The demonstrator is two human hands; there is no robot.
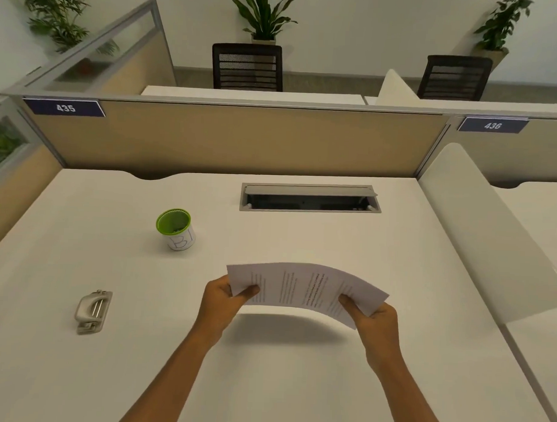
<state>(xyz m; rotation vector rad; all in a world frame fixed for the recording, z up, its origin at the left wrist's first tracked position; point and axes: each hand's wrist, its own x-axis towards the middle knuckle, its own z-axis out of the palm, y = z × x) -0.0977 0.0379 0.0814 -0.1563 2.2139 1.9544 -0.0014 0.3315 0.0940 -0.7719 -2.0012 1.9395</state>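
Printed paper sheets (303, 289), bowed upward in the middle, held clear of the white desk (296, 385) near its front centre, with their shadow beneath. Left hand (223, 299) pinching the left end, thumb on top; right hand (373, 318) pinching the right end likewise. Grey hole punch (92, 311) lying well to the left. Green pen cup (175, 227) marked "B1" standing behind and left of the sheets. Open cable tray (309, 197) farther back.

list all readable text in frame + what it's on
"435": left blue plate on the partition.
"436": right blue plate, same partition.
"B1" or "BI", handwritten: white label on the green cup.
Sheets gripped by left hand and right hand: print too blurred to read.
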